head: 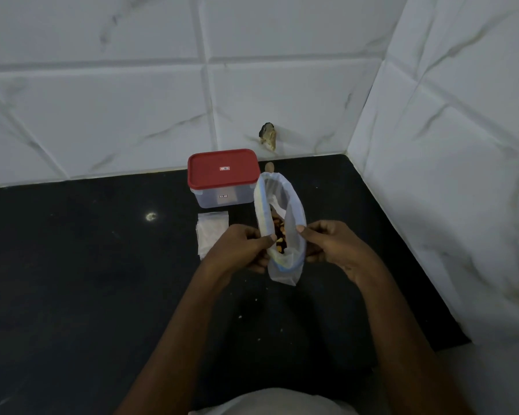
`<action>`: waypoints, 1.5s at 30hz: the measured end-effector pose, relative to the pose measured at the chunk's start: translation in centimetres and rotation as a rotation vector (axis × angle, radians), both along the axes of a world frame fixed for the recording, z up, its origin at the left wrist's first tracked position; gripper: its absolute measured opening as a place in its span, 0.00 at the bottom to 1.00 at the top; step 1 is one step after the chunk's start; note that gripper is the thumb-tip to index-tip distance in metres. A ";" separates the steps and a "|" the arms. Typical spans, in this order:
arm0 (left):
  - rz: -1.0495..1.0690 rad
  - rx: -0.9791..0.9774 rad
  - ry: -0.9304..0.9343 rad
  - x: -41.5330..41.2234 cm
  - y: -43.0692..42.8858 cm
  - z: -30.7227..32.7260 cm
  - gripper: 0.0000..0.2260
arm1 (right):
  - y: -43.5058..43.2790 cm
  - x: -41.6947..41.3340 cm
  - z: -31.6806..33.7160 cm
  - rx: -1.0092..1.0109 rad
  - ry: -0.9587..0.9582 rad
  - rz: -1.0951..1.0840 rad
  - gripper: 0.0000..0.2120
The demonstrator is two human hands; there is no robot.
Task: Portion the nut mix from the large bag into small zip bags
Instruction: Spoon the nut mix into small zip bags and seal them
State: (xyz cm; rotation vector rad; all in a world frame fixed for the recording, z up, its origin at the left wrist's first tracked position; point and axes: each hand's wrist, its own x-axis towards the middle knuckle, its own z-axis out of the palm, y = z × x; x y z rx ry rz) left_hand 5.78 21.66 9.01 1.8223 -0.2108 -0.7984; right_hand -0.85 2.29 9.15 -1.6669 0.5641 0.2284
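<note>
A large clear zip bag [294, 202] with a blue seal strip stands open above the black counter [72, 265], its mouth spread wide. Brown and orange nut mix [279, 235] shows inside it. My left hand [243, 247] pinches the bag's left rim between thumb and fingers. On the opposite rim, my right hand [327, 244] pinches the plastic the same way. A flat stack of small clear zip bags [212, 235] lies on the counter just left of my left hand.
A clear plastic box with a red lid [224, 175] stands shut behind the bags, near the tiled back wall [132, 100]. A small wooden tip [269, 167] pokes up behind the large bag. Another tiled wall [462, 175] closes the right side. Crumbs dot the counter.
</note>
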 end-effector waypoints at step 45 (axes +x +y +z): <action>0.461 -0.220 0.269 1.8 -2.8 0.9 0.10 | 2.1 2.0 -0.3 -0.020 -0.014 -0.268 0.33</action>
